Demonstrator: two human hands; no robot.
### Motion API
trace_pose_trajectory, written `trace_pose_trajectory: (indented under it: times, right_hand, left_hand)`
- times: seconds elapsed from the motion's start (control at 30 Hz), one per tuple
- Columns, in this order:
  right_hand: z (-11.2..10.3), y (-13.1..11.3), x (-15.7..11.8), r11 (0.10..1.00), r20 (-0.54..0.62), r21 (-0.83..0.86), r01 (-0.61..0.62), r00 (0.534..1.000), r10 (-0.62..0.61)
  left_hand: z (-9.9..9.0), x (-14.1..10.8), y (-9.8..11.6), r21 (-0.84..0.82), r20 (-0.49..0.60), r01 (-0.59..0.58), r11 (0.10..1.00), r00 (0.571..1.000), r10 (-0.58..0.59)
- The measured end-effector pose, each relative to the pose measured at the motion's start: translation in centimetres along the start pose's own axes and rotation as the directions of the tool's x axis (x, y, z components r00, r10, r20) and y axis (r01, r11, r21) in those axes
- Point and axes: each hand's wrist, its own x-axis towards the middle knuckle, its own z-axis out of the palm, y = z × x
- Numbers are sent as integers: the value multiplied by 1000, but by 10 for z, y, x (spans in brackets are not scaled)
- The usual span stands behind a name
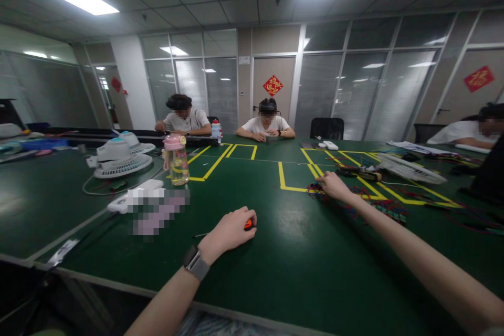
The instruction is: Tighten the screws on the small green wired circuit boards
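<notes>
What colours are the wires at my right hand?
The wires are mainly red and blue; the head view shows them best.

- The left forearm [169, 299] angles forward from the near edge, bare to the wrist.
- The left hand [232, 228] lies palm down, its fingers curled inward.
- The right forearm [417, 257] reaches farther out, slanting inward.
- The right hand [334, 186] points its fingers leftward, back up.
</notes>
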Motion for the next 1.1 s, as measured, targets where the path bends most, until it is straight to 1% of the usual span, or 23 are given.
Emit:
trace_pose_trajectory:
  times: [0.13, 0.3, 0.5, 0.67, 0.83, 1.1]
  right_hand:
    - [9, -3, 5, 999, 47, -30, -22, 999, 23]
    - [12, -3, 10, 997, 95, -59, -48, 994, 54]
    - [11, -3, 14, 994, 135, -84, -73, 987, 84]
    - [8, -4, 13, 993, 162, -95, -71, 983, 86]
    - [3, -7, 15, 991, 162, -108, -77, 982, 94]
    - [-1, -12, 22, 991, 167, -104, -82, 981, 99]
  left_hand:
    - [0, 0, -1, -33, -9, 1, 999, 1000, -1]
    - [1, 0, -2, -29, -19, -6, 1000, 1000, 5]
    - [2, -1, -3, -72, -13, 2, 997, 1000, -3]
    - [1, -1, -2, -53, -14, -3, 999, 1000, 3]
    - [1, -2, 0, -21, -18, -3, 1000, 1000, 2]
    - [-2, -3, 2, -39, -2, 6, 999, 1000, -6]
